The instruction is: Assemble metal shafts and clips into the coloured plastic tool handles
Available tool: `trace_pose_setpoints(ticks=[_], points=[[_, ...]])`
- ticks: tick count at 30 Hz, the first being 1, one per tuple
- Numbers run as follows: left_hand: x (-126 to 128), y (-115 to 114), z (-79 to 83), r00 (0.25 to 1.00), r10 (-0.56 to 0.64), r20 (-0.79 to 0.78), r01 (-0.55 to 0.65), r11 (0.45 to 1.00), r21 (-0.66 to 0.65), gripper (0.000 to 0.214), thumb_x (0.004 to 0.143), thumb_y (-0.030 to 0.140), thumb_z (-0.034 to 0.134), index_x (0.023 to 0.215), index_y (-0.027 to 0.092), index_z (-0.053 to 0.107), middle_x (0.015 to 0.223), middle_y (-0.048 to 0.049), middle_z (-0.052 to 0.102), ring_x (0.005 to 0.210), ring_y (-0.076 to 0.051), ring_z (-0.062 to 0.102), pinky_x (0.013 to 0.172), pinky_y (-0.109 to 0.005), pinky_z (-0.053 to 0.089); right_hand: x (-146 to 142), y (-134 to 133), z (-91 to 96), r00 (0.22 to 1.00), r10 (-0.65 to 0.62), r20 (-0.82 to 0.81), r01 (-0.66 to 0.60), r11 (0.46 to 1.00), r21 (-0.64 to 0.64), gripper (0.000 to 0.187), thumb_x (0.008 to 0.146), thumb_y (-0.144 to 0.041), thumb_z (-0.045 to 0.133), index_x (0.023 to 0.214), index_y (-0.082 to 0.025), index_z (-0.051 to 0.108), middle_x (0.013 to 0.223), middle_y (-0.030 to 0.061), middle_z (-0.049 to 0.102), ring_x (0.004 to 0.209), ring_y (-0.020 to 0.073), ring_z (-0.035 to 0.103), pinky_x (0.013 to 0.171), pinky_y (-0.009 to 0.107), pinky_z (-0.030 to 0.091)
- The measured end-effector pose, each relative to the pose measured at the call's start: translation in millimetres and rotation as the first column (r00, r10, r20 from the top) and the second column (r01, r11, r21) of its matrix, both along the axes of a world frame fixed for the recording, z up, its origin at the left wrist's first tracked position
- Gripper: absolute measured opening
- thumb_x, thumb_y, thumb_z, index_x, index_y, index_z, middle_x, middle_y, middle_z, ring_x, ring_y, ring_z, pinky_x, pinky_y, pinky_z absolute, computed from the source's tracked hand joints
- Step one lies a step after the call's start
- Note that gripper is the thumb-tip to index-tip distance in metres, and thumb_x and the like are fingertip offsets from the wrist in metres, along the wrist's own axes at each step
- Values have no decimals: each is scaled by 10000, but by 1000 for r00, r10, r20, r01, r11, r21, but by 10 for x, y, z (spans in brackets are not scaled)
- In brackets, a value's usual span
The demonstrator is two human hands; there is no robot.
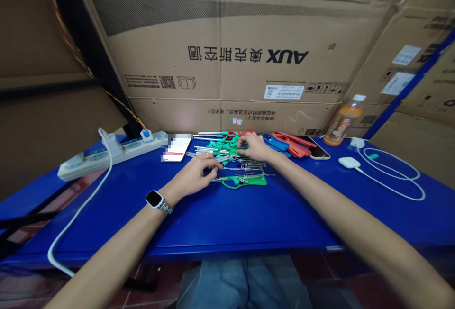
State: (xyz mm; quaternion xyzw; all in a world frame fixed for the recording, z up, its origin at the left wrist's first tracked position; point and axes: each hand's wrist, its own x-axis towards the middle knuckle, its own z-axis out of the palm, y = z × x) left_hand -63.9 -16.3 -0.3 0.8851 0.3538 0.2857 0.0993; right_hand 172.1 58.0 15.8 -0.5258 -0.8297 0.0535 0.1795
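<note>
My left hand (pixel 195 175) rests at the left side of a pile of lighter parts, over bare metal tubes (pixel 205 149). Its thumb and forefinger are apart, with a gap between them and nothing plainly gripped. Bent over the green lighter shells (pixel 222 146), my right hand (pixel 254 147) has its fingers closed on one of them; part of it is hidden. Nearer me lies a green lighter half-shell (pixel 249 180) with a metal tube and inner parts in it. Clear inner parts with thin wires (pixel 250 164) lie just beyond it.
Blue lighter shells (pixel 275 143) and red lighter shells (pixel 295 145) lie behind my right wrist, by a phone (pixel 316 148). Another phone (pixel 177 148) and a power strip (pixel 117 153) are at left. An orange drink bottle (pixel 343 122) and a white charger cable (pixel 394 190) stand right. Cardboard (pixel 220 24) walls the back.
</note>
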Motion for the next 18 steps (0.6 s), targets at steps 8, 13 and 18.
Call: trace_pose_setpoints(ticks=[8, 13, 18], points=[[23, -4, -1, 987, 73, 145, -80, 996, 44, 193, 957, 294, 475, 1011, 182, 623, 927, -49, 600, 858, -187, 568, 755, -317, 465, 202, -353, -14, 914, 245, -322, -222, 969, 107, 69, 861, -235, 540, 910, -188, 525, 870, 22, 629, 819, 175, 566, 762, 303, 412], [89, -42, -6, 949, 166, 270, -166, 986, -24, 180, 957, 362, 512, 959, 183, 533, 854, -16, 592, 740, -150, 542, 651, -278, 429, 311, -719, -37, 876, 271, -400, -263, 962, 75, 79, 912, -263, 503, 965, -204, 502, 824, 0, 623, 753, 158, 589, 733, 297, 447], [127, -68, 5, 967, 93, 237, -74, 993, -92, 222, 967, 397, 492, 954, 181, 543, 860, -14, 594, 740, -146, 540, 650, -275, 424, 346, -895, -127, 894, 246, -374, -244, 968, 54, 219, 929, -384, 544, 1026, -192, 586, 936, 31, 669, 833, 176, 617, 775, 315, 468]])
